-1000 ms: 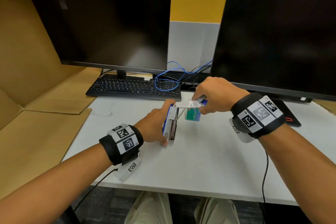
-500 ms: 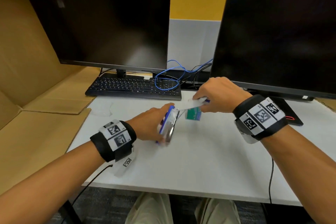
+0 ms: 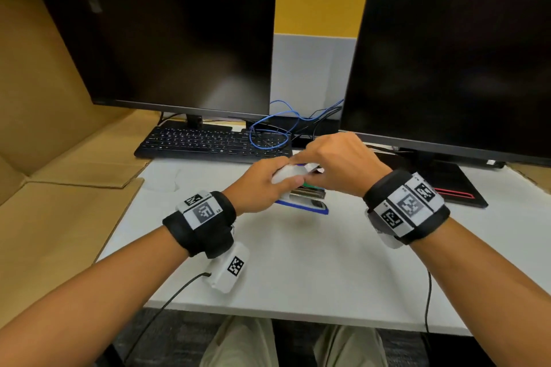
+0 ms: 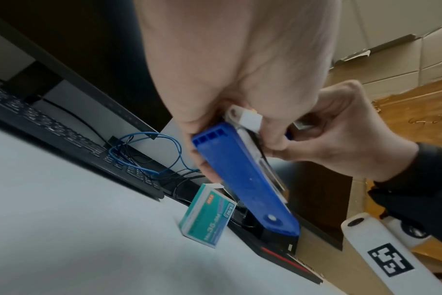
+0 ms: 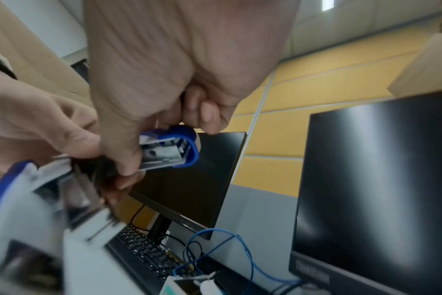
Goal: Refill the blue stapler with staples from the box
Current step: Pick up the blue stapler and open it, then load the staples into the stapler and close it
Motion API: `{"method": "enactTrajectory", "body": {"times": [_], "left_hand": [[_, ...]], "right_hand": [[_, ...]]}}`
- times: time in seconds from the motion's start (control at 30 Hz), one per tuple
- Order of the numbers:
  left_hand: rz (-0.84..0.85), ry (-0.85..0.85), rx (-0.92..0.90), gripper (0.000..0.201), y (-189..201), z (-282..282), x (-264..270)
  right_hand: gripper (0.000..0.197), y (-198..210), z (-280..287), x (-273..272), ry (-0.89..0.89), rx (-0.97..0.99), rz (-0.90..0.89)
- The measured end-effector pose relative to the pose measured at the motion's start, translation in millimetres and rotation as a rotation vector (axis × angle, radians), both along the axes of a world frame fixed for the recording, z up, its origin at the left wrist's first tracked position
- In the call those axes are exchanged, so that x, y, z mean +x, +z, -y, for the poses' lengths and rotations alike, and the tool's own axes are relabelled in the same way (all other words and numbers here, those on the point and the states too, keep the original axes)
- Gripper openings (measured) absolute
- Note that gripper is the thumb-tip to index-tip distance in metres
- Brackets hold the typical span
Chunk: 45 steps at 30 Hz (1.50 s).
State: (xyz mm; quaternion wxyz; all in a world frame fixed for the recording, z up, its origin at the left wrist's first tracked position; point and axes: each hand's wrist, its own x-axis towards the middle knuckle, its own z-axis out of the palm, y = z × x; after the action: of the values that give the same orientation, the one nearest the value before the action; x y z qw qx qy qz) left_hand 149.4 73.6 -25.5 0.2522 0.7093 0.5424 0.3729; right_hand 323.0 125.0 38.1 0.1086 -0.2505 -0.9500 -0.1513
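The stapler (image 4: 242, 179) has a blue plastic base and a white top arm (image 3: 287, 173), with a metal staple channel between them. It is held clear of the desk, and its top arm is hinged away from the base. The staple box (image 4: 207, 216) is small, green and white, with printed lettering. It lies flat on the white desk just beyond the stapler, with one end flap open.

A white desk (image 3: 313, 262) carries everything. At twelve o'clock on its far edge sits a black keyboard (image 3: 208, 143) with tangled blue cable (image 3: 268, 128) beside it. At two o'clock stands a monitor base (image 3: 447, 185) with a red line. A green staple box (image 4: 207, 215) lies near the centre.
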Motion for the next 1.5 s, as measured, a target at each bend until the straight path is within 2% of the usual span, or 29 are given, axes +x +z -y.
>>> {"method": "enactTrajectory", "body": {"times": [0.17, 0.23, 0.33, 0.4, 0.63, 0.77, 0.9, 1.03, 1.1, 1.2, 1.5], "left_hand": [[-0.026, 0.095, 0.0, 0.024, -11, 2, -5], [0.001, 0.131, 0.0, 0.016, -13, 4, -4], [0.073, 0.138, 0.002, 0.016, -11, 6, -3], [0.093, 0.124, -0.001, 0.021, -11, 6, -3], [0.201, 0.157, -0.018, 0.023, -18, 8, -19], [0.266, 0.12, -0.119, 0.036, -28, 13, -32], [0.13, 0.109, -0.093, 0.045, -21, 16, -36], [-0.181, 0.138, -0.025, 0.026, -15, 14, -43], [-0.329, 0.143, -0.072, 0.019, -15, 13, -47], [-0.506, 0.17, -0.13, 0.02, -14, 13, -45], [-0.684, 0.201, -0.25, 0.024, -14, 4, -33]], "right_hand": [[0.082, -19, -14, 14, -0.24, -0.236, -0.36], [0.078, -27, -20, 17, -0.291, -0.367, -0.34], [0.048, -35, -20, 17, -0.217, -0.597, -0.27], [0.035, -38, -22, 17, -0.175, -0.661, -0.282], [0.044, -56, -36, 34, -0.34, -0.542, -0.143], [0.049, -73, -33, 41, -0.378, -0.557, -0.049], [0.048, -83, -35, 39, -0.396, -0.569, -0.023], [0.049, -86, -41, 43, -0.426, -0.546, 0.011], [0.049, -87, -43, 46, -0.466, -0.53, 0.04], [0.051, -88, -44, 47, -0.493, -0.527, 0.063], [0.049, -85, -45, 46, -0.492, -0.554, 0.068]]}}
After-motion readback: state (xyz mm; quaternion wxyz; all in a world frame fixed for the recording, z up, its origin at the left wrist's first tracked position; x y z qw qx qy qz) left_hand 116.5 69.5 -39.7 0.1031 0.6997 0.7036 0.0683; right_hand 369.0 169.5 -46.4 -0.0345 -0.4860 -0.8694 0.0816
